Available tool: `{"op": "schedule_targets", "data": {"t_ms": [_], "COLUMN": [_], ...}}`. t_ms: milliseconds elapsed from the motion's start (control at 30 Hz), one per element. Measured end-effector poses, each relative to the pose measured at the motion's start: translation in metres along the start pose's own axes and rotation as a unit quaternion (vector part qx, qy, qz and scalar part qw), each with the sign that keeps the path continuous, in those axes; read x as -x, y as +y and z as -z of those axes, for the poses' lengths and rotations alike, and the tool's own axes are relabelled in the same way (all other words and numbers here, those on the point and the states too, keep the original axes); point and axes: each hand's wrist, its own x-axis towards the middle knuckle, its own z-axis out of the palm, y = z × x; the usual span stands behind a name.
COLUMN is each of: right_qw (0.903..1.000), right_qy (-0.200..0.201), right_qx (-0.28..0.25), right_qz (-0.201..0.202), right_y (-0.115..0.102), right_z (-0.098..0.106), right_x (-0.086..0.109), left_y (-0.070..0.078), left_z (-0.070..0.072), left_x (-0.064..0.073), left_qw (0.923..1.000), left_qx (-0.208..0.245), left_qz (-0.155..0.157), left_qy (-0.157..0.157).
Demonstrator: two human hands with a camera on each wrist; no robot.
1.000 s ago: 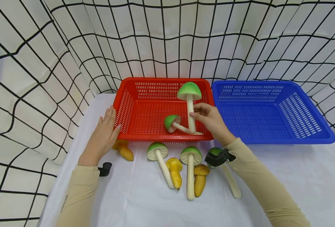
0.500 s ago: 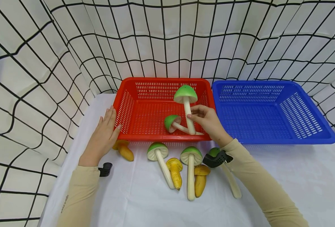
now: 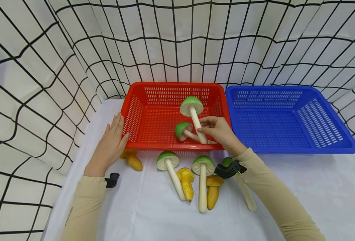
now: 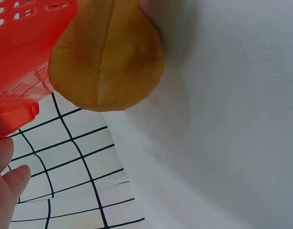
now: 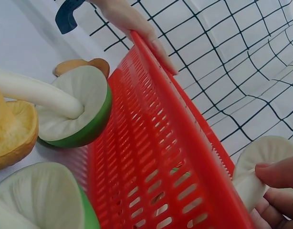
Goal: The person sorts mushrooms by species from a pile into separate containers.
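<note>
Inside the right part of the red basket [image 3: 153, 146], my right hand [image 3: 219, 130] pinches the white stem of a green-capped mushroom [image 3: 192, 106], its cap tilted up and to the left. Beneath that stem, a second green-capped mushroom [image 3: 182, 130] lies on the basket floor. My left hand [image 3: 108, 145] rests with straight fingers against the basket's left side. The right wrist view shows the thumb on the held mushroom [image 5: 249, 186] beyond the basket wall. A yellow-brown mushroom [image 4: 106, 62] is close in the left wrist view.
A blue basket [image 3: 288, 150] stands to the right of the red one. In front lie green-capped mushrooms [image 3: 203, 167] and yellow ones [image 3: 186, 182] on the white cloth; one is partly under my right wrist strap [image 3: 230, 170]. Black-lined white curtains [image 3: 183, 50] surround the table.
My right hand has moved the held mushroom down and slightly left inside the red basket, and its cap leans further left. My left hand has stayed at the basket's side.
</note>
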Motion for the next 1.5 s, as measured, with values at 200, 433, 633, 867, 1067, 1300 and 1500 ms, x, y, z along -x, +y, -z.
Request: {"op": "schedule_targets", "data": {"t_ms": [200,433,633,867,1067,1300,1500], "right_qw": [0.9996,0.9954,0.9928,0.9937,0.9934,0.9946,0.9958], "right_qy": [-0.021,-0.054,-0.065,-0.052,-0.029,-0.017,-0.001], "right_qx": [0.017,0.078,0.094,0.091,0.091,0.066,0.040], "right_qz": [0.012,0.012,0.036,0.041,0.064,0.079,0.082], "right_y": [0.003,0.002,0.002,-0.002,-0.003,-0.002,-0.001], "right_z": [-0.001,-0.003,-0.004,-0.004,-0.001,0.006,0.016], "right_x": [0.001,0.000,0.001,0.005,0.011,0.024,0.041], "left_y": [0.001,0.003,0.002,0.003,0.002,0.001,0.001], "left_z": [0.000,0.000,0.000,0.000,-0.002,-0.002,-0.003], "left_x": [0.000,-0.002,-0.001,-0.001,-0.003,-0.004,-0.003], "left_qw": [1.0000,0.9999,0.9999,0.9999,0.9999,0.9998,0.9996], "left_qx": [0.003,0.011,0.013,0.009,0.010,0.015,0.014], "left_qz": [0.000,0.007,0.006,0.011,0.012,0.012,0.014], "left_qy": [0.001,0.001,0.002,0.006,0.007,0.006,0.018]}}
